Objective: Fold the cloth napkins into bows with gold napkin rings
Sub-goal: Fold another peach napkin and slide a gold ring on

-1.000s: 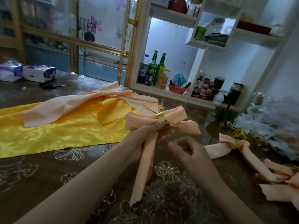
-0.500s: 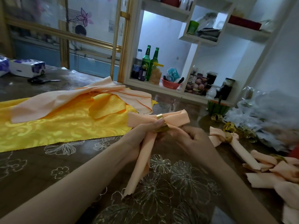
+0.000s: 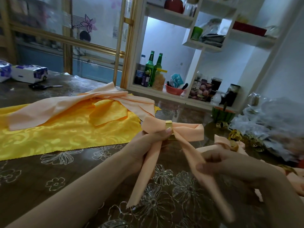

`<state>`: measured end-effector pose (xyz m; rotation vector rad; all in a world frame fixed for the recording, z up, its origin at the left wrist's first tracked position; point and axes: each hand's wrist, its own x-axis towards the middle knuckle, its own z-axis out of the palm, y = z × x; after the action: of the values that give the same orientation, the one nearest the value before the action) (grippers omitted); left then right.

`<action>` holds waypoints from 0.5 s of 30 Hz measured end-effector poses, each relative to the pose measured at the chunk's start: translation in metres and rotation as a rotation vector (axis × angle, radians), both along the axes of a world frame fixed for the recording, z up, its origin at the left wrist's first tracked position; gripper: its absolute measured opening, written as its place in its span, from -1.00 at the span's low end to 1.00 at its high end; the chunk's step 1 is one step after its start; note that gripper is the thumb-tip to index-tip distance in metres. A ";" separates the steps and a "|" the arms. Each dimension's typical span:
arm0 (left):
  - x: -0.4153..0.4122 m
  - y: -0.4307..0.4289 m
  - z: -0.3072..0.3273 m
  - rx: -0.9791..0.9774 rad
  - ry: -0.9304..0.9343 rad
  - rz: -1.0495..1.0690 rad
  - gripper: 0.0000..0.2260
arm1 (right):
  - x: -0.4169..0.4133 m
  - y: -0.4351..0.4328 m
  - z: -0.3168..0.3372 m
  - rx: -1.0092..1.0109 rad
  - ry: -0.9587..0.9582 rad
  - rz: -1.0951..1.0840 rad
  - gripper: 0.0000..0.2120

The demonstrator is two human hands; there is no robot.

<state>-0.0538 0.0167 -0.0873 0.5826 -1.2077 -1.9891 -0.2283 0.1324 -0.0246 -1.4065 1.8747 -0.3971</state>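
Your left hand is gripping the bow at its gold ring; your right hand is pinching the tail, which is slanting toward you.

Scissors lay just beside tissue packs at the table's far left; two green bottles and a red bowl stood in the white shelf beyond.

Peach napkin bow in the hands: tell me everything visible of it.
The peach napkin bow is matte cloth: two puffed loops spread sideways from a gold ring cinching the middle, with two long tails below. The left hand pinches it at the ring, over the table. The right hand pinches one tail, drawn out diagonally.
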 end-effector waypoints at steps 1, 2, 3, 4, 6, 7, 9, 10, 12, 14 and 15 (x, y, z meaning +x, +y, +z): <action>0.000 -0.002 -0.001 -0.006 -0.010 -0.002 -0.50 | 0.001 -0.001 0.000 -0.043 0.063 0.052 -0.82; -0.001 -0.003 -0.001 -0.012 -0.023 -0.005 -0.52 | 0.002 -0.002 -0.001 -0.120 0.078 0.072 -0.76; -0.001 -0.003 -0.001 -0.020 -0.032 -0.015 -0.55 | 0.006 -0.003 -0.001 -0.217 0.040 0.039 -0.71; -0.002 -0.002 0.000 -0.019 -0.034 -0.029 -0.59 | 0.010 -0.004 -0.003 -0.305 -0.060 -0.037 -0.69; -0.003 0.001 -0.001 -0.021 -0.037 -0.050 -0.66 | 0.016 -0.009 -0.011 -0.428 -0.317 -0.192 -0.60; -0.002 0.003 -0.003 -0.015 -0.038 -0.042 -0.66 | 0.021 -0.013 -0.016 -0.464 -0.428 -0.251 -0.56; 0.000 0.006 -0.003 -0.044 -0.039 -0.037 -0.64 | 0.029 -0.021 -0.026 -0.530 -0.604 -0.346 -0.55; -0.001 0.005 -0.001 -0.059 -0.050 -0.023 -0.62 | 0.033 -0.024 -0.030 -0.561 -0.672 -0.381 -0.58; -0.009 0.003 0.011 -0.056 -0.108 0.050 -0.61 | 0.038 -0.029 -0.036 -0.620 -0.728 -0.435 -0.65; -0.015 0.005 0.019 -0.108 -0.163 0.112 -0.62 | 0.041 -0.030 -0.040 -0.657 -0.720 -0.467 -0.70; -0.018 0.006 0.020 -0.128 -0.158 0.108 -0.60 | 0.043 -0.030 -0.039 -0.669 -0.707 -0.474 -0.68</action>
<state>-0.0715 0.0223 -0.0669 0.7352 -1.3583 -1.7879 -0.1858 0.1024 -0.0637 -0.9607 1.4883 -1.6396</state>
